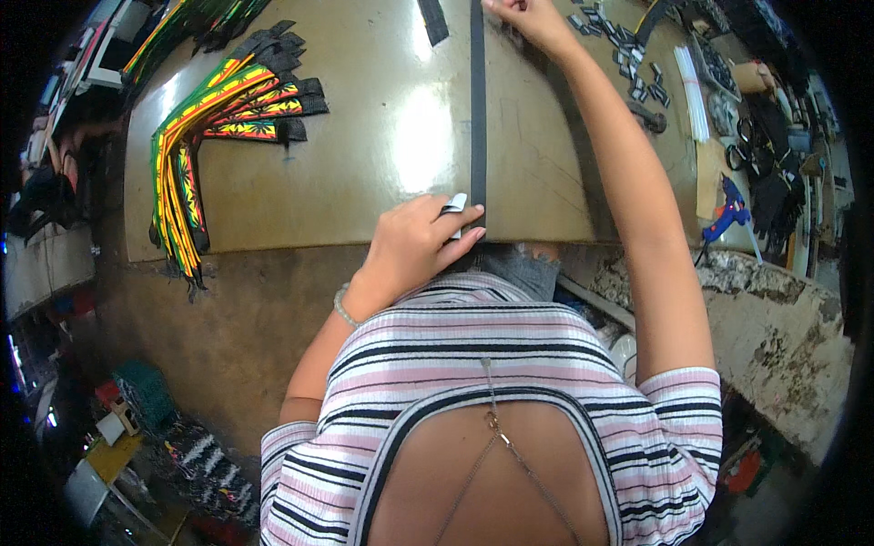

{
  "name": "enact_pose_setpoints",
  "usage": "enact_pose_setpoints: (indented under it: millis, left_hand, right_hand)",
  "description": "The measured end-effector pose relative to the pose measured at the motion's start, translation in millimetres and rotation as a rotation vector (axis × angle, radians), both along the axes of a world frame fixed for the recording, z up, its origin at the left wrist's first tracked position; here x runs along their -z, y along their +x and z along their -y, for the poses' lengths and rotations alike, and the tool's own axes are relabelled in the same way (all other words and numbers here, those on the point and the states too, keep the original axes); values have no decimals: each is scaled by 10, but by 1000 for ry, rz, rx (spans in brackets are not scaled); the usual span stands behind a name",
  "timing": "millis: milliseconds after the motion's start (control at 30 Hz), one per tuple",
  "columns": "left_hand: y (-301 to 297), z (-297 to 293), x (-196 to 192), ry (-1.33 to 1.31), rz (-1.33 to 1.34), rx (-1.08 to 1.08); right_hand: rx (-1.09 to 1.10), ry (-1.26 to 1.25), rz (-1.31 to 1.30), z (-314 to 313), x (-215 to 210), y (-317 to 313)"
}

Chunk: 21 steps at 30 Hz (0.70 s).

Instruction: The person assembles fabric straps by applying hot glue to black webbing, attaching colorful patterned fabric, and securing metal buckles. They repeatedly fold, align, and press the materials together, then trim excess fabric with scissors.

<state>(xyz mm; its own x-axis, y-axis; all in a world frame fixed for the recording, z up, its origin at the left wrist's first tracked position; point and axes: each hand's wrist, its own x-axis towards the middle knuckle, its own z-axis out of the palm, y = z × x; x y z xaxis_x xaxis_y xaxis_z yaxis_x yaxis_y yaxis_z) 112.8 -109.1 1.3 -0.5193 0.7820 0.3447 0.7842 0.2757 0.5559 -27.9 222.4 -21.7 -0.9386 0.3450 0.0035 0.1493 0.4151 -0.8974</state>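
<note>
A long black strap [478, 118] runs straight across the table from its near edge up past the top of the view. At its near end my left hand [421, 238] pinches it, thumb and index finger on its edge. A small whitish strip [454, 204] is tucked between the fingers of that same hand. My right arm reaches far forward; my right hand [535, 20] is beside the far part of the strap, fingers curled together. The top edge cuts that hand off, so what it grips is hidden.
Patterned green, yellow and red straps [228, 100] hang over the table's left end. A short black strap [433, 22] lies ahead. Small dark clips [628, 55] are scattered far right, near white sticks [692, 91], black scissors [742, 146] and a blue glue gun [728, 211].
</note>
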Motion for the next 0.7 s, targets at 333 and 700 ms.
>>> enact_pose_setpoints:
  millis: [333,700]
  left_hand:
    - [-23,22,110,103,-28,51]
    - [-60,10,107,114,-29,93]
  right_hand:
    - [1294,571,-200,-348,-500,3456]
    - [1072,391,-169,-1547,-370,3531]
